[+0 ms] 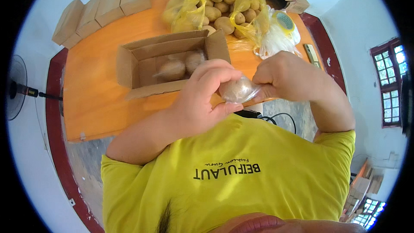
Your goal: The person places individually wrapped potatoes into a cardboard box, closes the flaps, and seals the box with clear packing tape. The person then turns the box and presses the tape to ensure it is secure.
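Observation:
A potato [238, 89] in a clear plastic bag is held between my two hands, just above the table's near edge. My left hand [206, 87] curls its fingers and thumb round the potato from the left. On the other side, my right hand [282, 77] is closed in a pinch on the gathered end of the bag. An open cardboard box [148, 54] stands beyond my left hand. Inside it lie two bagged potatoes [172, 69], partly blurred by their shiny wrapping. A yellow plastic bag [177, 15] full of loose potatoes [224, 25] sits farther back, its mouth open.
Several closed cardboard boxes [110, 5] line the table's [92, 103] far left edge. At the right are white plastic bags [276, 45], a tape roll [283, 21] and a phone [311, 55]. More cartons [293, 2] are piled behind. A fan [18, 88] stands at the left.

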The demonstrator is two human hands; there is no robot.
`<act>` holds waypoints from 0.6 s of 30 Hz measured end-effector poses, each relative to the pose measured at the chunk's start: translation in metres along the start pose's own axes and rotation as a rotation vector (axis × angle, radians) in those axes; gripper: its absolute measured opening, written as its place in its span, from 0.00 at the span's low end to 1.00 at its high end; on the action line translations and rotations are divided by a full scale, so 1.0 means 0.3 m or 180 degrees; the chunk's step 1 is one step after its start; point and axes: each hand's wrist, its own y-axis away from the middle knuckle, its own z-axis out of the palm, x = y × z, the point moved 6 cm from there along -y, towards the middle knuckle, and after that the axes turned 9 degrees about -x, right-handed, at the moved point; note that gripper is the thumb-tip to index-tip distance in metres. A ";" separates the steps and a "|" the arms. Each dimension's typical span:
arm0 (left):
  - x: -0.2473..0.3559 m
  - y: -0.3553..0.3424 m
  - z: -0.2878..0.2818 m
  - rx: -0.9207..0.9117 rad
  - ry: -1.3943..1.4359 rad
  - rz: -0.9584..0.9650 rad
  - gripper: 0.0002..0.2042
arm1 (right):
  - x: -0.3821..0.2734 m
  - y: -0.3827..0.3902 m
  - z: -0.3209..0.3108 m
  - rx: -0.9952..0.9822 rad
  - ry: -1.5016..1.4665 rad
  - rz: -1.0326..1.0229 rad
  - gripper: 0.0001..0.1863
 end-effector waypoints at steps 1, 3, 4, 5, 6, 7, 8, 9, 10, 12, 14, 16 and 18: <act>0.018 -0.006 -0.008 0.0059 -0.0393 0.0293 0.26 | 0.017 -0.003 -0.005 -0.0099 -0.0620 -0.0098 0.15; 0.038 -0.010 -0.017 0.0148 -0.0944 0.0698 0.25 | 0.053 -0.004 0.014 -0.0264 -0.1872 -0.0017 0.18; 0.037 -0.009 -0.020 0.0173 -0.1103 0.0809 0.25 | 0.064 -0.005 0.026 -0.0347 -0.2497 0.0018 0.19; 0.037 -0.007 -0.019 0.0200 -0.1262 0.0921 0.24 | 0.067 -0.004 0.027 -0.0149 -0.2864 0.0113 0.19; 0.028 -0.004 -0.021 0.0283 -0.0980 0.0895 0.23 | 0.058 -0.010 0.034 0.0034 -0.3228 0.0183 0.19; 0.019 -0.002 -0.020 0.0366 -0.0697 0.0871 0.23 | 0.055 -0.011 0.038 0.0222 -0.3590 0.0258 0.19; 0.013 0.000 -0.024 0.0446 -0.0412 0.0850 0.22 | 0.050 -0.011 0.032 0.0337 -0.3583 0.0187 0.18; 0.015 -0.001 -0.026 0.0357 -0.0362 0.0822 0.22 | 0.046 -0.007 0.025 0.0460 -0.3580 0.0117 0.18; 0.019 0.000 -0.032 0.0267 -0.0310 0.0795 0.22 | 0.044 -0.003 0.017 0.0584 -0.3576 0.0048 0.17; 0.004 -0.001 -0.033 0.0289 0.0448 0.0629 0.23 | 0.041 0.007 0.007 0.0676 -0.3316 -0.0003 0.17; -0.033 0.003 -0.004 0.0503 0.1860 0.0335 0.24 | 0.035 0.013 -0.008 0.0812 -0.2916 -0.0112 0.16; -0.044 -0.007 0.011 0.0494 0.2537 -0.0155 0.25 | 0.027 0.020 -0.018 0.0998 -0.2386 -0.0268 0.15; -0.064 -0.010 0.047 0.0010 0.3489 -0.0720 0.26 | 0.012 0.024 -0.035 0.1183 -0.1996 -0.0503 0.14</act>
